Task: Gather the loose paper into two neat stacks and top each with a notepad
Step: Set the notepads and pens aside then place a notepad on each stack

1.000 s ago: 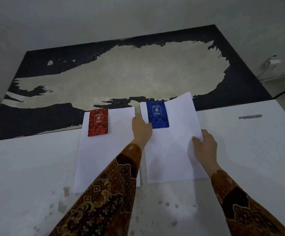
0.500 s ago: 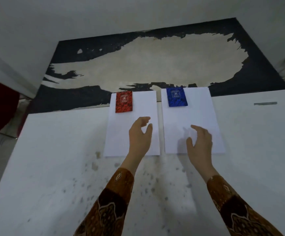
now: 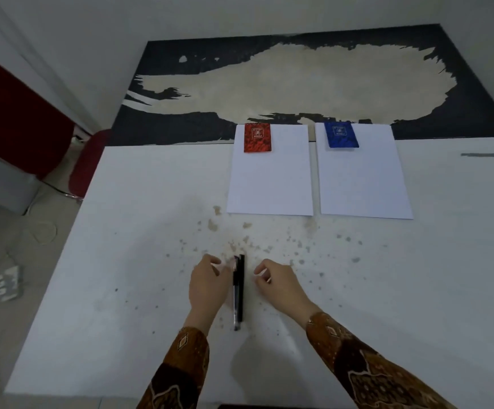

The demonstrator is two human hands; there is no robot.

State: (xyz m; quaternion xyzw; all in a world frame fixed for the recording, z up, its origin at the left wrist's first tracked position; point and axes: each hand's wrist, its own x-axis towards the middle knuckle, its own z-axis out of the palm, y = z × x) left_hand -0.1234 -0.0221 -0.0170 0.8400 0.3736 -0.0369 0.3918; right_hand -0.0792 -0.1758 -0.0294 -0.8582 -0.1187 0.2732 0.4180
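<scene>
**Two stacks squared, pens between the hands**

Left paper stack (image 3: 270,178) – white sheets, edges flush, lying at the far edge of the white table (image 3: 139,237). A red notepad (image 3: 257,138) sits on its far left corner, patterned cover with a small pale emblem. Right paper stack (image 3: 362,180) just beside it with a narrow gap of table between, also squared, and topped at its far left corner by a blue notepad (image 3: 341,135) of the same design. Far ends of both stacks reach to or slightly past the table edge.

Left hand (image 3: 209,286) low over the near middle of the table, fingers curled toward two black pens (image 3: 239,290) lying side by side; fingertips appear to touch the pens' far end, but whether they grip cannot be told. Right hand (image 3: 276,283) on the other side of the pens, fingers loosely curled, holding nothing, a small gap from them. Brown patterned sleeves on both arms.

Table surface – white, speckled with tan and grey stains between the stacks and the hands; a short grey mark (image 3: 479,155) far right. Beyond the table, a dark floor mat (image 3: 461,84) worn to a large pale patch. Red seat (image 3: 12,113) at the left, pale floor beneath.
</scene>
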